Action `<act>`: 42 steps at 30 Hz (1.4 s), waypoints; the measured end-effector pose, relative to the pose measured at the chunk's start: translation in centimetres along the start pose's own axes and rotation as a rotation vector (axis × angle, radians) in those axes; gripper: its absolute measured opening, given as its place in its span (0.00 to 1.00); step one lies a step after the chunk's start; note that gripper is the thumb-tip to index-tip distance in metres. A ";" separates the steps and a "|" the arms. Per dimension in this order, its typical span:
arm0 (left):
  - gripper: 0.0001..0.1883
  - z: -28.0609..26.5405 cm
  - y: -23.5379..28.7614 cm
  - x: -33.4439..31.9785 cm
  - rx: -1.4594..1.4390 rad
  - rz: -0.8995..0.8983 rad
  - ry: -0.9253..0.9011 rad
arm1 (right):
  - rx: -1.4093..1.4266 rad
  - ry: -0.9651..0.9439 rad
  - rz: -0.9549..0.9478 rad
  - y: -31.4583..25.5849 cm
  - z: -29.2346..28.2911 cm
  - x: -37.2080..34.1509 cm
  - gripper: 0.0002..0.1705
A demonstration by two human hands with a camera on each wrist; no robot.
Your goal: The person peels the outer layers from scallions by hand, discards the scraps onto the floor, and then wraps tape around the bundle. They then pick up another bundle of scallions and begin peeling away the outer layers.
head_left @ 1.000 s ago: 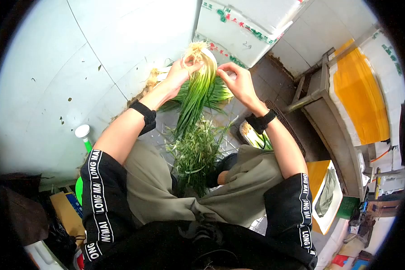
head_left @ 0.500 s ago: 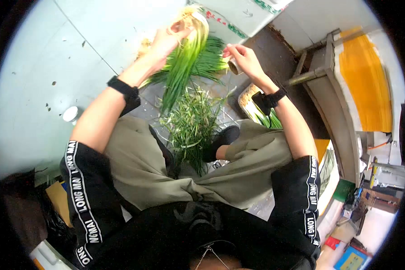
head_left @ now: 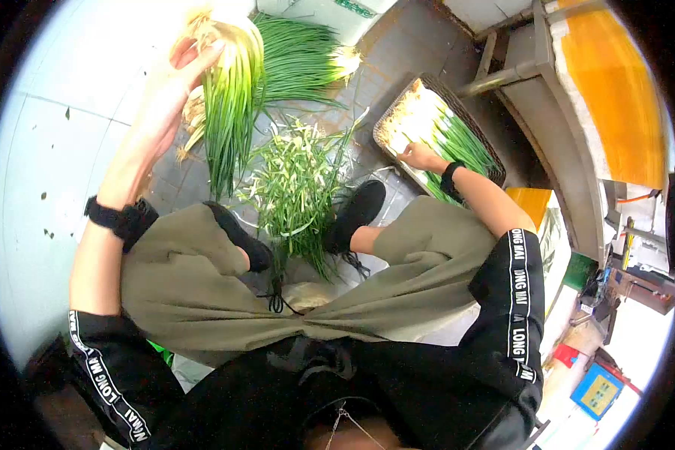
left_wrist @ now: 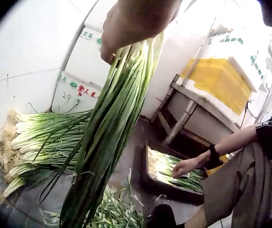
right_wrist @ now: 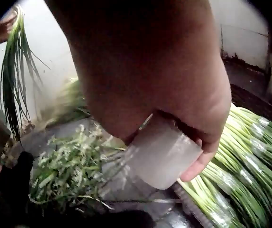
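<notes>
My left hand (head_left: 169,94) grips a bundle of green onions (head_left: 236,97) near its pale root end, and the long leaves hang down. In the left wrist view the bundle (left_wrist: 114,114) hangs below that hand (left_wrist: 136,23). Over the dark basket (head_left: 469,118) at the right is my right hand (head_left: 423,157). The right wrist view shows that hand (right_wrist: 159,71) with its fingers curled round a translucent roll of tape (right_wrist: 162,154). Beside it lie onion bundles (right_wrist: 249,161) with shiny clear bands; any contact with them is unclear.
Loose green onions (head_left: 296,64) lie on the tiled floor near the wall. A heap of leafy scraps (head_left: 296,180) sits between the person's feet. White foam boxes (left_wrist: 86,61) stand behind, and a metal-framed stand (head_left: 506,79) is at the right.
The left hand has moved left with its bundle. My right hand has moved away from the bundle, right and down to the basket, and the head view has shifted.
</notes>
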State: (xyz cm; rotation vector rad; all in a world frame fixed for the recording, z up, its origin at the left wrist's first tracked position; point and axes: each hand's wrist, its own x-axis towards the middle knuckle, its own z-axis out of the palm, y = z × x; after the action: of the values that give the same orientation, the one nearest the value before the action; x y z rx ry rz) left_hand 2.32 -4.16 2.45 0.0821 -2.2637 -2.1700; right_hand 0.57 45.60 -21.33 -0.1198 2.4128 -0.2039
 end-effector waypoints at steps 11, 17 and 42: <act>0.28 1.7 -0.2 0.4 0.106 -0.105 -0.018 | -0.089 0.177 0.231 4.2 4.7 4.7 0.37; 0.17 1.3 -1.2 1.8 0.042 -0.024 -0.109 | -0.357 0.077 0.046 -4.7 -2.6 1.6 0.31; 0.37 2.1 -1.4 1.2 -0.216 -0.038 -0.237 | 0.461 0.623 -0.717 -31.3 -14.2 -10.4 0.10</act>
State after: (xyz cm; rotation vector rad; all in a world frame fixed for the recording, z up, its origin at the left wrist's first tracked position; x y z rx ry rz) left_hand 1.14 -2.13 0.92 -0.1422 -2.1319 -2.5515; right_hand -0.02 17.91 1.57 -0.8061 2.7359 -1.2704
